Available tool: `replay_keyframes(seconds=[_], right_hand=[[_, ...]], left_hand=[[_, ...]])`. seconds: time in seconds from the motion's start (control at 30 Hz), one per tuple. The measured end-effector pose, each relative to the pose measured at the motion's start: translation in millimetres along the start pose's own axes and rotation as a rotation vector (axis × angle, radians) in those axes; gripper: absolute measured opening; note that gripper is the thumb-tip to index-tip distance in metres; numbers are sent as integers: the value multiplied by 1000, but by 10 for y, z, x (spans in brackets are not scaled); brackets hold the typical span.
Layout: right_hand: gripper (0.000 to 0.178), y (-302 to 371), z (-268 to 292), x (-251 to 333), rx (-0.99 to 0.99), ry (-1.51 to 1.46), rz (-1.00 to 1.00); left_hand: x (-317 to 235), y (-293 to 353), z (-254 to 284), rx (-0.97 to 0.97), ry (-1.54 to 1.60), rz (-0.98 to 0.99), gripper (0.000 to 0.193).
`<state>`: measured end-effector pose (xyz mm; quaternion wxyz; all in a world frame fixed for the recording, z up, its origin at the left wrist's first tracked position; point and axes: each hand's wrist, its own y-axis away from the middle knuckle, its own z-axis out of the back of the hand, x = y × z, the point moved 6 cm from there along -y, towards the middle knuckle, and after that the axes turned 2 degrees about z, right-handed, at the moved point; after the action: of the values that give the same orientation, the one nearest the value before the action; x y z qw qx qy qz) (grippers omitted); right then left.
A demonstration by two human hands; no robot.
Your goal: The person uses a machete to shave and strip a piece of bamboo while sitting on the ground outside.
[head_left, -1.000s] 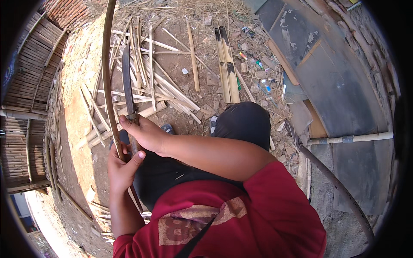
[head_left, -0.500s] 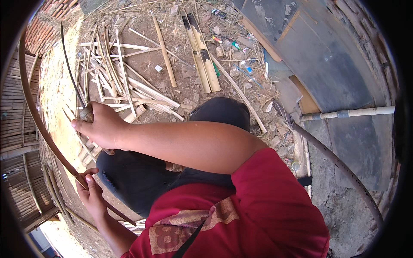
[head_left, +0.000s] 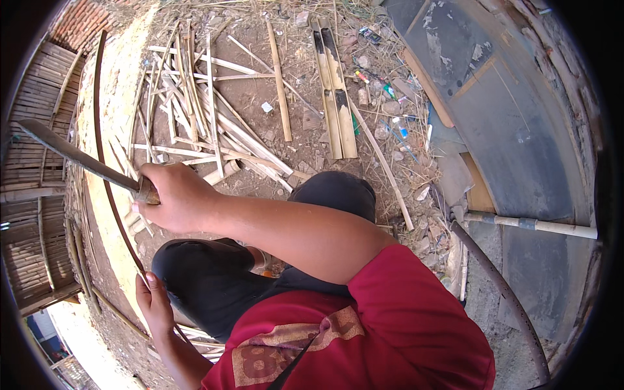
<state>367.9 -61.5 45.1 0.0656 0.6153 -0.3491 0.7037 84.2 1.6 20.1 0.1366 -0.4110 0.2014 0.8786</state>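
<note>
My right hand (head_left: 185,198) reaches across to the left, closed round the handle of a machete (head_left: 75,154). Its dark, slightly curved blade points up and to the left. Lower down, my left hand (head_left: 155,305) pinches a long, thin bamboo strip (head_left: 100,97) between thumb and fingers. The strip rises far past the hand, and its lower end runs down beside my forearm. In the picture the blade crosses the strip; I cannot tell whether they touch.
Split bamboo pieces (head_left: 214,110) lie heaped on the dirt ahead of my bent knees (head_left: 335,195). Two halved bamboo lengths (head_left: 338,123) and litter lie to their right. Dark panels (head_left: 520,143) and a curved pipe (head_left: 500,292) are at the right, a slatted bamboo wall (head_left: 29,240) at the left.
The machete has swung so that its blade now lies out to the left across the strip. The strip stands straighter and has shifted right. The whole view has shifted slightly.
</note>
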Motion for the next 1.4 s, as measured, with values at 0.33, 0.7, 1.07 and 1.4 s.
replay_keyframes(seconds=[0.33,0.7,1.07,1.4], right_hand=[[35,135,529,250,384,739,-51],[32,18,519,-303,513,995,-64],[36,45,768,-478,414,882,-252],[49,108,807,-316,483,890,-146]], left_hand=[[81,278,-90,-13,-446,-200,48],[460,316,27,-31,-537,-184,52],[483,311,38,-21,-562,-181,54],[437,300,61,4,-551,-159,58]])
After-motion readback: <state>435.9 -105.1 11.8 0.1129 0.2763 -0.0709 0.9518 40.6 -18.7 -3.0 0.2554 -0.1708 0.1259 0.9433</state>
